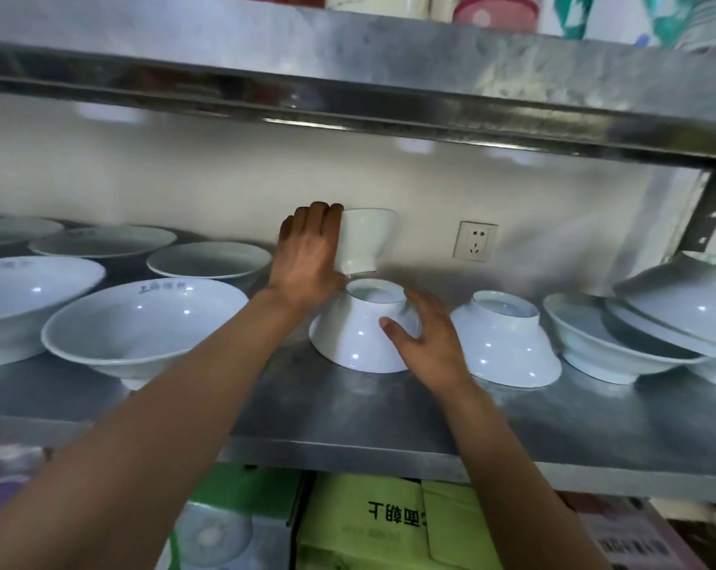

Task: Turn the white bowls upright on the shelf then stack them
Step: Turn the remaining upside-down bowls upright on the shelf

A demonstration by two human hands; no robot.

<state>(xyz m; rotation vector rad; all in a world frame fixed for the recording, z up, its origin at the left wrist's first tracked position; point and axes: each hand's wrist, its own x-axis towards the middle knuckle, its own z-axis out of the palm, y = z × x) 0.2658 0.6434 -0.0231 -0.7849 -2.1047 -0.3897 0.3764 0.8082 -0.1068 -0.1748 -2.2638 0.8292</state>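
My left hand grips a small white bowl that is upright and lifted above the steel shelf, near the back wall. Right under it an upside-down white bowl rests on the shelf. My right hand holds this bowl's right side, thumb on its front. A second upside-down white bowl sits just to the right. Several wider white bowls stand upright on the left part of the shelf.
Upright shallow bowls are piled loosely at the shelf's right end. A wall socket sits behind the bowls. An upper steel shelf runs close overhead. Green cartons lie below.
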